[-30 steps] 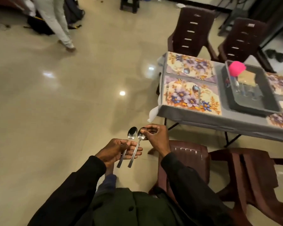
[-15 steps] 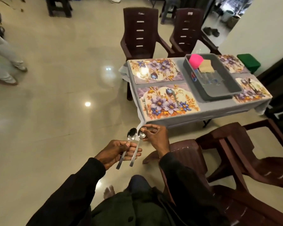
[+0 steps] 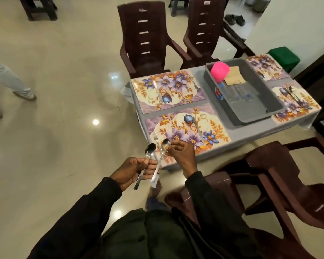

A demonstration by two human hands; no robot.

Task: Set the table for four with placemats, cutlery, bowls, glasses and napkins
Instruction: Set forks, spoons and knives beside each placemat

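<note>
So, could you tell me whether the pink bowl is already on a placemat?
No, the pink bowl sits inside the grey tub, at its far end.

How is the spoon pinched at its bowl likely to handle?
The spoon looks like rigid polished metal, so it should stay stiff. Its glossy bowl, pinched by the right hand, may slip. Thin and small, it probably weighs little.
</note>
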